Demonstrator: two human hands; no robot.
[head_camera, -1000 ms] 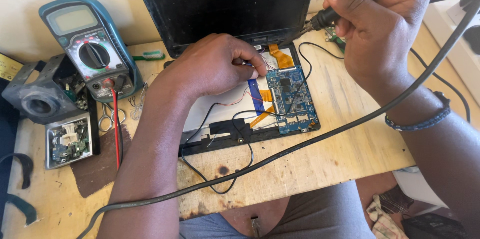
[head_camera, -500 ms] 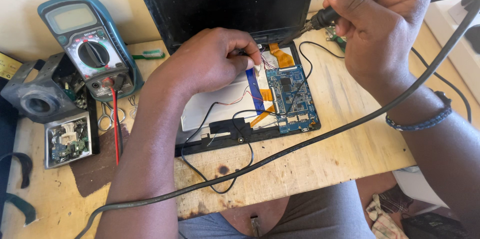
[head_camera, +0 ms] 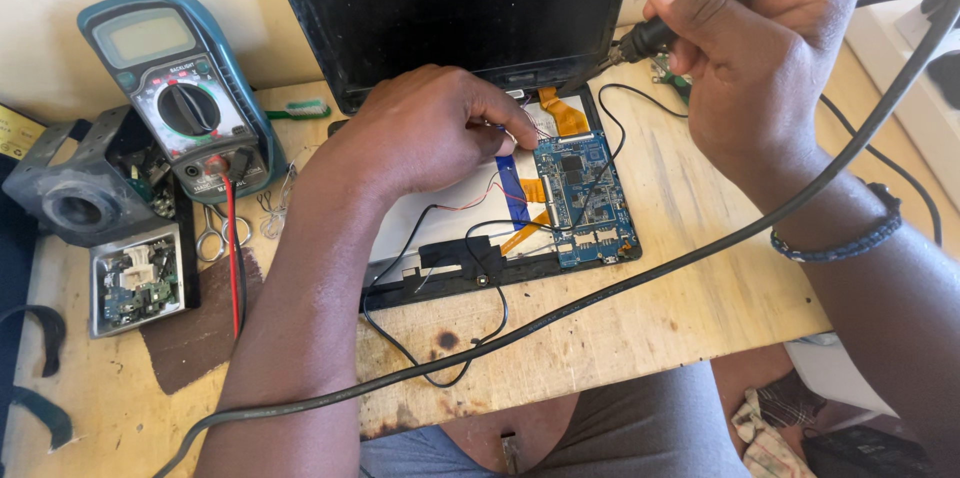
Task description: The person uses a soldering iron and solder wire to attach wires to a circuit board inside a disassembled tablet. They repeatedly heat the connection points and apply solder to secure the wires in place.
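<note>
- Our left hand (head_camera: 430, 133) has crept a little toward the upper middle of the frame over the last second; its curled fingertips now press down by the top edge of the blue circuit board (head_camera: 585, 196) rather than lower on the opened tablet (head_camera: 440, 213). It grips nothing; it only pins the parts flat.
- Our right hand (head_camera: 760, 48), in the upper right, stays closed in a pen grip around the soldering iron (head_camera: 690, 13), whose tip points down-left and hovers just above the board's top corner, near the orange ribbon cable (head_camera: 565, 116). It has barely moved.
- We judge the work is steadied for a touch of the tip at that corner.
- The tablet lies at mid-frame on the wooden surface (head_camera: 650, 328), its black screen panel (head_camera: 450, 8) propped behind.
- A multimeter (head_camera: 175, 98) leans at upper left, untouched.
</note>
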